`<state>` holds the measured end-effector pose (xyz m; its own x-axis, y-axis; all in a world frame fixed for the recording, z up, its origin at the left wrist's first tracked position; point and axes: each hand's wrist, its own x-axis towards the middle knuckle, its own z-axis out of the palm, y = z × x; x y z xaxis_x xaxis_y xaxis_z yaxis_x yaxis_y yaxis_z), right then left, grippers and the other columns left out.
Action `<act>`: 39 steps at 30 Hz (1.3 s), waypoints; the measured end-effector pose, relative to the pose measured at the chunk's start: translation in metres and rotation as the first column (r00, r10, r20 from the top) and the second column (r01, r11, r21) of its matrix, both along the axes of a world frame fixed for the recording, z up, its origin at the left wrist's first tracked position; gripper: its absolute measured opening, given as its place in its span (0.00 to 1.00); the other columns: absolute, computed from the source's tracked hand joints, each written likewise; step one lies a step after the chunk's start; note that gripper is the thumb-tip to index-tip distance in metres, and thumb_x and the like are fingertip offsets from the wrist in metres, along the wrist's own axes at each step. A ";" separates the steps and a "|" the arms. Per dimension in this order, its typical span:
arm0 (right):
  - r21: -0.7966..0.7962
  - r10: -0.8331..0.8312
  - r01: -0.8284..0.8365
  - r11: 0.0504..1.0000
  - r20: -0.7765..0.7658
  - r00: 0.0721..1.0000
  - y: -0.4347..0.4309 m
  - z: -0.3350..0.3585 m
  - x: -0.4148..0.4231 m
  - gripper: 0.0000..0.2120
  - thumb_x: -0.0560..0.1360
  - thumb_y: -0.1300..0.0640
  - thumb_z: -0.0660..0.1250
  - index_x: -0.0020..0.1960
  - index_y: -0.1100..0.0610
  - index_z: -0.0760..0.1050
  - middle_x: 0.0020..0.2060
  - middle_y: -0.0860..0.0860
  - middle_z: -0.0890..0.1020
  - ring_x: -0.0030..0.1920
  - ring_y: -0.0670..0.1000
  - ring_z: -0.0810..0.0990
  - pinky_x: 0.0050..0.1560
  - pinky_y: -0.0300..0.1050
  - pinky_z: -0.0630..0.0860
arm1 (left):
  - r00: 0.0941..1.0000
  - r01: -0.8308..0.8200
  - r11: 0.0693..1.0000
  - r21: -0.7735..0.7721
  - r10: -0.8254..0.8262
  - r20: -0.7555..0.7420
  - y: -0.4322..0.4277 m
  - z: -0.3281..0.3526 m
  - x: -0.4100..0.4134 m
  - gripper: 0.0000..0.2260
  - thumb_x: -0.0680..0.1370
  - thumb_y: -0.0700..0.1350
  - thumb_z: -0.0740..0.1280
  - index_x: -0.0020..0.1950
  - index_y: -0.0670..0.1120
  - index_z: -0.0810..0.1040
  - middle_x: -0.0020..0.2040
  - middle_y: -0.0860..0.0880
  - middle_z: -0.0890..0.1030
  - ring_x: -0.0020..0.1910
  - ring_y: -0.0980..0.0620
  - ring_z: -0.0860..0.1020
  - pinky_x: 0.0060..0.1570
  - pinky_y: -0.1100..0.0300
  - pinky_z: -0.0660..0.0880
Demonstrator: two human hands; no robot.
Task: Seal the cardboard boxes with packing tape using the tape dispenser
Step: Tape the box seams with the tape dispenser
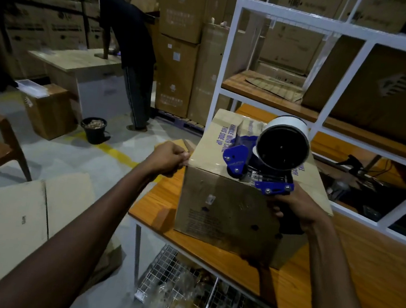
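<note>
- Cardboard box [228, 207] is sitting on the orange tabletop [349, 259], brown, with blue lettering on top.
- I am watching the left hand [168, 160] pinching its upper left edge.
- Right hand [297, 207] is gripping the blue tape dispenser [266, 166] by its handle, over the box top.
</note>
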<state>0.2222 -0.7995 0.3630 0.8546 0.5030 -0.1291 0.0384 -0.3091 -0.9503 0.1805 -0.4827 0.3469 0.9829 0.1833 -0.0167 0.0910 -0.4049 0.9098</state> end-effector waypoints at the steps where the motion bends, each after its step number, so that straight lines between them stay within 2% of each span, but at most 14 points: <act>1: -0.028 0.010 -0.010 1.000 0.018 1.000 -0.001 0.004 0.004 0.06 0.79 0.71 0.62 0.50 0.63 0.74 0.25 0.51 0.72 0.27 0.49 0.70 0.28 0.42 0.66 | 1.000 -0.002 1.000 -0.001 0.002 0.007 0.007 -0.004 0.002 0.14 0.84 0.45 0.59 0.42 0.40 0.75 0.33 0.42 0.69 0.26 0.51 0.65 0.26 0.62 0.63; 4: -0.136 0.050 -0.039 0.990 0.080 0.996 0.009 0.017 0.016 0.02 0.77 0.69 0.65 0.48 0.64 0.76 0.24 0.51 0.75 0.26 0.49 0.73 0.30 0.44 0.70 | 0.999 0.031 0.999 -0.034 -0.033 -0.039 0.020 -0.012 0.009 0.14 0.85 0.45 0.58 0.41 0.42 0.74 0.31 0.46 0.68 0.25 0.53 0.64 0.26 0.63 0.62; 7: -0.188 0.062 -0.045 0.981 0.084 0.995 0.023 0.027 0.028 0.06 0.77 0.69 0.66 0.43 0.61 0.76 0.27 0.54 0.76 0.29 0.52 0.73 0.32 0.46 0.71 | 0.996 0.033 0.997 -0.064 -0.038 -0.077 0.029 -0.015 0.015 0.15 0.85 0.46 0.58 0.40 0.44 0.74 0.31 0.48 0.68 0.24 0.54 0.64 0.26 0.62 0.63; 10: -0.193 0.063 -0.052 0.980 0.051 0.997 0.034 0.037 0.036 0.04 0.76 0.69 0.65 0.45 0.62 0.76 0.29 0.56 0.76 0.31 0.54 0.72 0.30 0.45 0.71 | 0.996 0.019 0.992 -0.123 -0.029 -0.083 0.035 -0.022 0.018 0.15 0.85 0.46 0.58 0.40 0.45 0.74 0.30 0.48 0.67 0.24 0.55 0.63 0.25 0.62 0.63; 13: -0.238 0.075 -0.059 0.969 0.058 0.995 0.045 0.049 0.042 0.03 0.76 0.69 0.66 0.47 0.63 0.76 0.29 0.57 0.76 0.28 0.51 0.73 0.28 0.43 0.72 | 0.997 -0.015 0.979 -0.203 -0.001 -0.077 0.034 -0.035 0.017 0.15 0.85 0.45 0.58 0.40 0.44 0.72 0.29 0.49 0.66 0.23 0.55 0.61 0.25 0.63 0.62; 17: -0.333 0.118 -0.087 0.939 0.076 0.990 0.053 0.055 0.048 0.03 0.76 0.69 0.67 0.50 0.67 0.77 0.31 0.59 0.77 0.30 0.53 0.74 0.32 0.47 0.71 | 0.996 -0.042 0.963 -0.267 0.020 -0.082 0.031 -0.054 0.015 0.14 0.85 0.46 0.58 0.40 0.44 0.72 0.29 0.50 0.64 0.23 0.54 0.59 0.27 0.62 0.60; 20: -0.358 0.126 -0.095 0.929 0.065 0.990 0.051 0.056 0.050 0.02 0.76 0.69 0.66 0.47 0.65 0.77 0.31 0.59 0.77 0.30 0.54 0.74 0.31 0.46 0.72 | 0.997 -0.045 0.951 -0.306 0.023 -0.075 0.027 -0.061 0.015 0.15 0.85 0.46 0.58 0.40 0.44 0.72 0.29 0.50 0.64 0.23 0.54 0.59 0.27 0.62 0.61; 23: -0.391 0.134 -0.112 0.914 0.030 0.991 0.043 0.055 0.051 0.03 0.76 0.69 0.67 0.44 0.64 0.78 0.30 0.59 0.77 0.29 0.55 0.74 0.31 0.46 0.72 | 0.997 -0.039 0.950 -0.308 0.018 -0.072 0.020 -0.064 0.016 0.15 0.84 0.47 0.58 0.40 0.44 0.72 0.29 0.50 0.64 0.23 0.54 0.59 0.27 0.62 0.60; 27: -0.468 0.119 -0.083 0.880 0.048 0.992 0.040 0.054 0.047 0.03 0.75 0.69 0.68 0.49 0.68 0.78 0.34 0.62 0.79 0.31 0.55 0.76 0.33 0.45 0.74 | 0.997 -0.043 0.952 -0.304 0.022 -0.072 0.012 -0.072 0.015 0.15 0.84 0.49 0.59 0.42 0.43 0.74 0.31 0.49 0.66 0.23 0.53 0.59 0.28 0.61 0.59; 29: -0.505 0.101 -0.049 0.862 0.076 0.992 0.042 0.055 0.043 0.02 0.76 0.68 0.68 0.46 0.65 0.76 0.35 0.61 0.79 0.33 0.54 0.77 0.31 0.41 0.74 | 0.998 -0.047 0.953 -0.300 0.031 -0.059 0.010 -0.074 0.014 0.15 0.84 0.49 0.59 0.43 0.42 0.75 0.32 0.49 0.66 0.23 0.54 0.59 0.27 0.61 0.58; 30: -0.519 0.092 -0.037 0.854 0.080 0.992 0.042 0.056 0.042 0.04 0.76 0.68 0.68 0.45 0.62 0.74 0.35 0.60 0.79 0.34 0.54 0.76 0.31 0.40 0.74 | 0.998 -0.053 0.956 -0.290 0.039 -0.052 0.008 -0.075 0.014 0.15 0.84 0.49 0.59 0.45 0.41 0.76 0.33 0.48 0.67 0.22 0.54 0.60 0.27 0.62 0.58; 34: -0.564 0.108 -0.051 0.824 0.068 0.992 0.046 0.058 0.040 0.08 0.77 0.66 0.68 0.45 0.57 0.71 0.40 0.58 0.78 0.37 0.51 0.76 0.36 0.41 0.73 | 0.997 -0.083 0.960 -0.266 0.082 -0.016 0.004 -0.079 0.013 0.18 0.84 0.50 0.59 0.48 0.36 0.77 0.33 0.47 0.67 0.21 0.55 0.60 0.25 0.63 0.58; 37: -0.602 0.140 -0.068 0.796 0.072 0.988 0.046 0.058 0.042 0.06 0.77 0.65 0.68 0.45 0.58 0.73 0.38 0.56 0.79 0.36 0.49 0.77 0.35 0.38 0.74 | 0.996 -0.088 0.961 -0.262 0.086 -0.021 0.000 -0.080 0.010 0.18 0.84 0.51 0.58 0.50 0.35 0.76 0.33 0.47 0.67 0.20 0.55 0.58 0.25 0.63 0.57; 39: -0.595 0.152 -0.093 0.799 0.050 0.987 0.045 0.058 0.046 0.02 0.76 0.65 0.69 0.47 0.62 0.76 0.38 0.59 0.80 0.33 0.50 0.78 0.36 0.42 0.75 | 0.996 -0.089 0.965 -0.246 0.085 -0.026 -0.001 -0.082 0.010 0.19 0.85 0.51 0.58 0.52 0.35 0.75 0.34 0.46 0.67 0.21 0.54 0.58 0.25 0.62 0.57</act>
